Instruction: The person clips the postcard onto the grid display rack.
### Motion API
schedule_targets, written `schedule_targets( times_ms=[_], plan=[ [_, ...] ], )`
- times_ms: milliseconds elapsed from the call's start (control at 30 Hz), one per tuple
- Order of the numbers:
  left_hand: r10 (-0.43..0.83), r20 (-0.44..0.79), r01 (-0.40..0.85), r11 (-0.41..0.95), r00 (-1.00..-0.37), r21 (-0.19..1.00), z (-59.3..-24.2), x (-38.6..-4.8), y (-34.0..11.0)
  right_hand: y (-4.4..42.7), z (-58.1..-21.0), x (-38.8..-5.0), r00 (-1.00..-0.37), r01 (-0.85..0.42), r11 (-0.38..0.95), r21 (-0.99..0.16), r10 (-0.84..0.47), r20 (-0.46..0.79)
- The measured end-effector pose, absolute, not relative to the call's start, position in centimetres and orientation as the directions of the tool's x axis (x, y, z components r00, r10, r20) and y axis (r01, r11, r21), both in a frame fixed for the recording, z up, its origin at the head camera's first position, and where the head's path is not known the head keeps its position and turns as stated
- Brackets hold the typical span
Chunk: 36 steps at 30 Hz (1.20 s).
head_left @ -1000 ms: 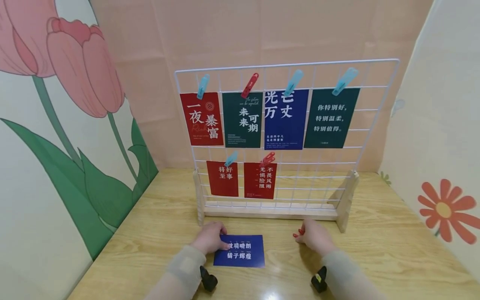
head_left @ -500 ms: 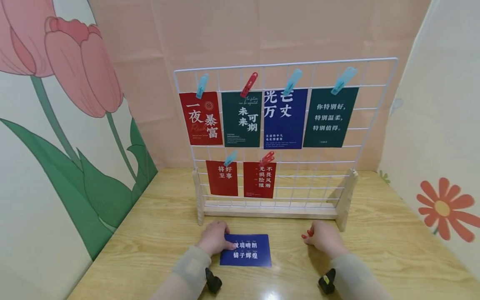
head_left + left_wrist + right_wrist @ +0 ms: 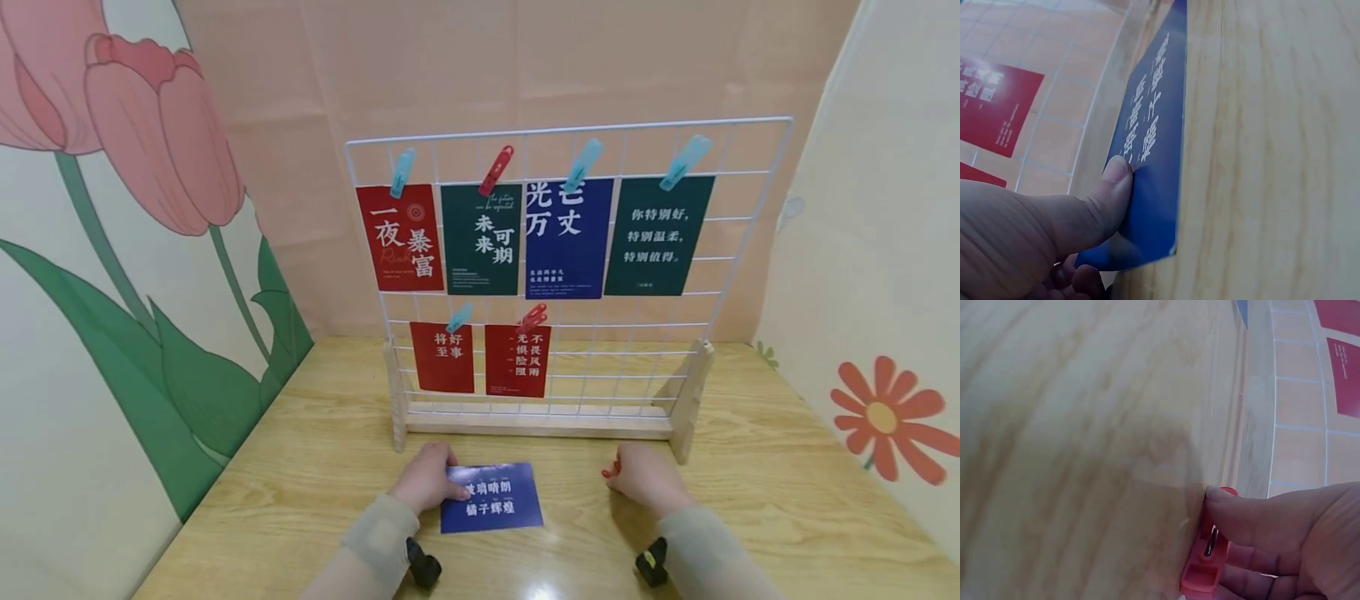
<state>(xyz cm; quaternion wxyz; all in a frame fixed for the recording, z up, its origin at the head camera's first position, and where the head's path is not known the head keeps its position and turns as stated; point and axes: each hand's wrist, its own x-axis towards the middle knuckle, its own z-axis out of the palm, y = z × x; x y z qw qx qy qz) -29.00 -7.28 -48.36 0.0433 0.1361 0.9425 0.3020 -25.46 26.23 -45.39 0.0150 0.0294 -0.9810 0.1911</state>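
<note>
My left hand (image 3: pixel 424 480) pinches a blue card (image 3: pixel 497 498) with white characters at its left end. The left wrist view shows the thumb on the card's printed face and the fingertips behind its edge; the card tilts up off the wood there. Some way to the right, low over the table, my right hand (image 3: pixel 647 477) holds a red plastic clothespin (image 3: pixel 1202 565) between thumb and fingers. Its metal spring shows in the right wrist view. Both hands are in front of a white wire grid rack (image 3: pixel 637 367).
On the rack hang a red card (image 3: pixel 402 237), a green card (image 3: pixel 482 250), a blue poster card (image 3: pixel 567 250) and several others, each held by a blue or red clothespin. The rack's wooden base (image 3: pixel 540 425) stands on the wooden table (image 3: pixel 315 500). Flower-printed walls flank it.
The left hand and blue card have shifted right, and the card's far edge has lifted. The right hand has also moved right, still holding the red clothespin.
</note>
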Motion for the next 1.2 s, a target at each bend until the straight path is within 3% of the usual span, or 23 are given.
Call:
schedule_targets(
  times_ms=[300, 733, 1200],
  plan=[
    [0.303, -0.015, 0.231, 0.757, -0.953, 0.612, -48.1, -29.1, -7.3, 26.1, -45.8, -25.7, -0.999, -0.035, 0.928, -0.372, -0.033, 0.011],
    [0.313, -0.042, 0.175, 0.63, -0.949, 0.757, -46.8, -28.6, -7.4, 27.1, -45.7, -25.8, -1.0, -0.013, 0.874, -0.485, -0.013, 0.004],
    [0.201, 0.018, 0.121, 0.515, -0.98, 0.849, -46.6, -28.8, -6.7, 28.1, -43.5, -25.1, -0.999, -0.052, 0.811, -0.583, -0.033, 0.044]
  ],
)
